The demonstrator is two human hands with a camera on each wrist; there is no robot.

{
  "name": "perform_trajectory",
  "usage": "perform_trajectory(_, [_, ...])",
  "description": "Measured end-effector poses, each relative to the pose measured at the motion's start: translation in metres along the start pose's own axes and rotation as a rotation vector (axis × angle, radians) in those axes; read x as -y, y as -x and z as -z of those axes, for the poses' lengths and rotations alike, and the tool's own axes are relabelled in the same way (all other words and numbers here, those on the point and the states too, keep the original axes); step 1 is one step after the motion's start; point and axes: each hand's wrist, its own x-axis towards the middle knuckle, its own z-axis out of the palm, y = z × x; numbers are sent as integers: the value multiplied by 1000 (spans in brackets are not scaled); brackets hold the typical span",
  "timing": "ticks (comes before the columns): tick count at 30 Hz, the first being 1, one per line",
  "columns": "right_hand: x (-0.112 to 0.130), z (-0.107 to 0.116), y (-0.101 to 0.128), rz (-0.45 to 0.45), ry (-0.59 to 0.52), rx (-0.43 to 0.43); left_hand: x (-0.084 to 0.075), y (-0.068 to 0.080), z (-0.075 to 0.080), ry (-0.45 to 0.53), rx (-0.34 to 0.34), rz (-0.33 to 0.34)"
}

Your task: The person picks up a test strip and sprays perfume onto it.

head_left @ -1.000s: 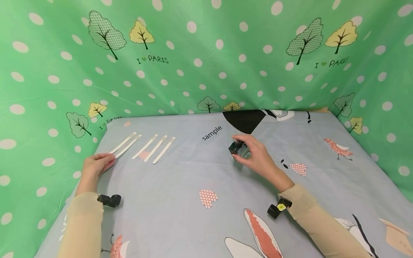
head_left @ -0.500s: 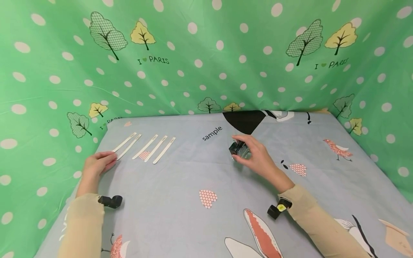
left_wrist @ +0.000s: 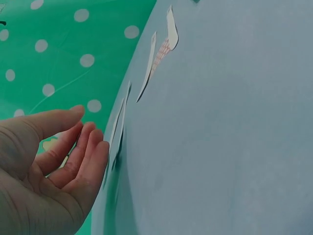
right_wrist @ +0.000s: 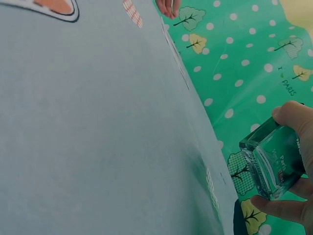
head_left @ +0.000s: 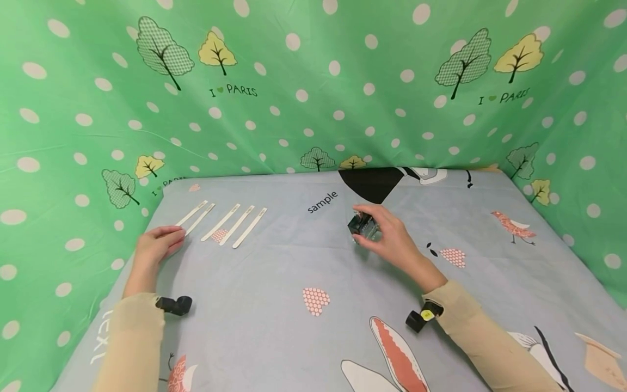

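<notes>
My right hand (head_left: 392, 234) grips a square clear-glass perfume bottle (right_wrist: 276, 159) between thumb and fingers, raised over the cloth and tilted on its side. Its dark cap end (head_left: 356, 224) points left in the head view. Over on the left, my left hand (head_left: 159, 245) hovers with fingers bent loosely. Thumb and fingertips (left_wrist: 100, 149) stand apart in the left wrist view, nothing between them. From the head, this hand overlaps the near ends of two narrow white paper strips (head_left: 201, 218). More such strips (head_left: 237, 225) lie slanted just to their right.
A grey-blue printed cloth (head_left: 274, 272) covers the table. Green polka-dot curtains (head_left: 313, 65) rise behind it and at both sides. Black cameras sit on both wrists, the left wrist camera (head_left: 176, 306) and the right wrist camera (head_left: 417, 321).
My left hand has moved a little right and away from me along the two leftmost strips, covering more of them. My right hand and the perfume bottle have stayed in place.
</notes>
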Motion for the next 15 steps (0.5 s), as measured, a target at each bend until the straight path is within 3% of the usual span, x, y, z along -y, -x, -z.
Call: perform_trajectory(15, [0,-1,0,1,-7,-3,5,-3,-13,-145,21,-66])
